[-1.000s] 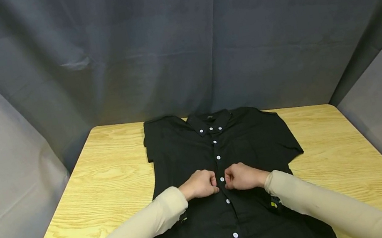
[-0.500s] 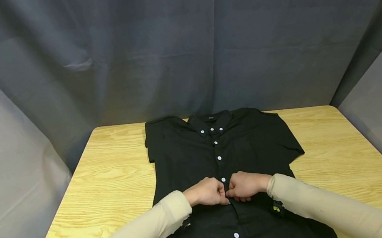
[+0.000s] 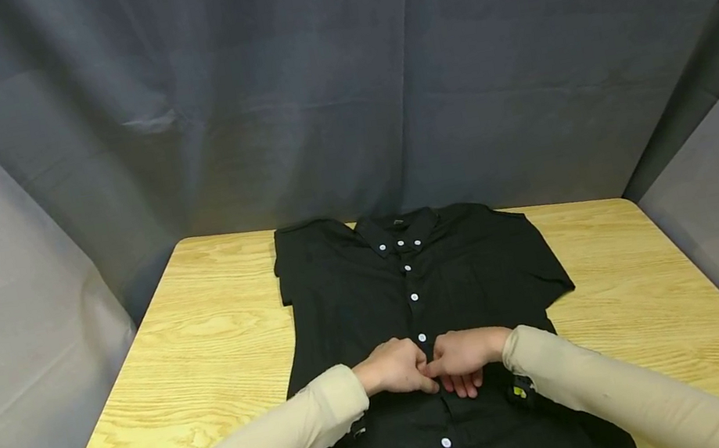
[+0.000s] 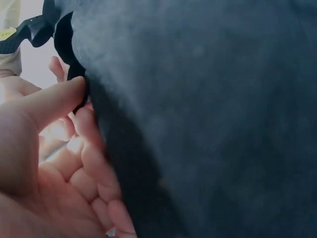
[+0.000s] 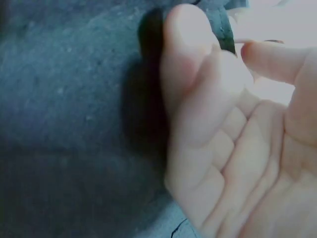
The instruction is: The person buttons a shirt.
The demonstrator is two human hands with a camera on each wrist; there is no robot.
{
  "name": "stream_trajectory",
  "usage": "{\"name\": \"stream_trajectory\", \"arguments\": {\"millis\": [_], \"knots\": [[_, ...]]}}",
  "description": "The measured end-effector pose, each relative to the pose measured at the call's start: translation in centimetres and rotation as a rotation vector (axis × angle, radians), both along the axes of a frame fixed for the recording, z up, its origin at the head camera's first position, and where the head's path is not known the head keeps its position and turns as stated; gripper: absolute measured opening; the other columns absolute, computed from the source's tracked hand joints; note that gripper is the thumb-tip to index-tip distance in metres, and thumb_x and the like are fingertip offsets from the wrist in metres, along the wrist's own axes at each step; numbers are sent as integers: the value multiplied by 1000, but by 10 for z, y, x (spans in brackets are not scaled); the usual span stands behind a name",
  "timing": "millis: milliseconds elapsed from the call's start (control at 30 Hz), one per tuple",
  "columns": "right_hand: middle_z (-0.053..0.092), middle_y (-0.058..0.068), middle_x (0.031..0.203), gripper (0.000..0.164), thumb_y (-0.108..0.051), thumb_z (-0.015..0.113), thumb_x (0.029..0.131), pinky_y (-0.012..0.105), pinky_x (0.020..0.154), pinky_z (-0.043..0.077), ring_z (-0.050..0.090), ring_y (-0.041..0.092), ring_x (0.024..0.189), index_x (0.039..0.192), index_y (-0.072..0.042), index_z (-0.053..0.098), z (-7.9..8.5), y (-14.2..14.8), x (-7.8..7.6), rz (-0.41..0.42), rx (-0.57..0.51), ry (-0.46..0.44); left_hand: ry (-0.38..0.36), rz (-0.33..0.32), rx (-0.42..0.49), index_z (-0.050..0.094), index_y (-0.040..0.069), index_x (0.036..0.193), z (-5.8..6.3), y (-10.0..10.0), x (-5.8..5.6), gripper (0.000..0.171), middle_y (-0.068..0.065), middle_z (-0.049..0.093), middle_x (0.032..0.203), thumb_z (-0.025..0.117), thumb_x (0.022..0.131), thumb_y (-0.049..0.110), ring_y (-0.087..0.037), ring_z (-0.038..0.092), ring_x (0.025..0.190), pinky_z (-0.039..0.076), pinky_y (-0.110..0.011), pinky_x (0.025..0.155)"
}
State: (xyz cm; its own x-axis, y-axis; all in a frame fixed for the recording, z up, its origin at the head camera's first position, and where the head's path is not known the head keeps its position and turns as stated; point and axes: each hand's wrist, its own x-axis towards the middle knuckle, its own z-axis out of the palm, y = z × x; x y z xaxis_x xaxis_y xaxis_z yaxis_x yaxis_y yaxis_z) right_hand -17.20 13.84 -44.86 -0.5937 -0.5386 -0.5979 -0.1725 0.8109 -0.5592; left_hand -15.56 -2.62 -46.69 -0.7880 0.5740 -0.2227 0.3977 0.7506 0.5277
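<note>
A black short-sleeved button-up shirt (image 3: 350,297) lies front side up, its collar (image 3: 398,229) toward the far edge. White buttons run down its placket. At the middle of the front, my left hand (image 3: 394,367) pinches the placket edge between thumb and index finger, as the left wrist view shows. Close against it, my right hand (image 3: 463,352) holds the placket from the other side with thumb and index finger, its other fingers reaching downward. A button (image 3: 422,338) shows just above the hands. The button between the hands is hidden by the fingers.
The shirt rests on a light wood-grain table (image 3: 206,329). Behind the table hangs a dark grey curtain (image 3: 308,90), with paler grey cloth (image 3: 3,315) at the sides. A lower button (image 3: 446,443) sits nearer the person.
Both hands have moved down the placket from one button to the one below and come together there. The right hand's outer fingers have straightened. The shirt lies nearly the same.
</note>
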Motion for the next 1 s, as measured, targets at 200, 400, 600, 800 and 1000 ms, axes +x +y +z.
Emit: {"name": "stream_trajectory", "arguments": {"millis": [200, 400, 600, 800, 1000], "knots": [[63, 9, 53, 47, -33, 50, 96, 27, 39, 44, 59, 18, 42, 63, -4, 66, -3, -2, -1, -7, 6, 2, 15, 8, -50, 50, 22, 53, 1, 3, 0, 36, 10, 43, 47, 77, 75, 34, -8, 46, 49, 35, -23, 46], [64, 11, 56, 44, -30, 50, 95, 25, 39, 44, 61, 18, 44, 63, -3, 66, -10, 0, -9, -31, -26, -74, 48, 34, -35, 49, 21, 53, -2, 4, 0, 35, 11, 43, 48, 78, 73, 31, -8, 46, 49, 34, -23, 46], [65, 12, 58, 36, -22, 53, 93, 25, 40, 45, 63, 20, 47, 66, -2, 66, -13, 3, -12, -34, -40, -118, 63, 78, 4, 58, 22, 56, -6, 6, 0, 28, 14, 50, 52, 82, 69, 30, -6, 48, 51, 38, -22, 47], [65, 11, 58, 24, -10, 56, 87, 25, 42, 45, 64, 20, 49, 66, -3, 66, -9, 4, -8, -1, -44, -93, 5, 39, 10, 67, 22, 60, -1, 5, -2, 18, 18, 55, 54, 80, 71, 25, -3, 51, 56, 40, -20, 52], [65, 10, 58, 21, -7, 57, 83, 26, 42, 45, 64, 21, 49, 64, -5, 68, -6, 4, -6, 30, -57, -65, -22, 26, -21, 64, 21, 56, 2, 7, -2, 21, 15, 54, 51, 77, 72, 23, -5, 50, 52, 39, -21, 48]]}}
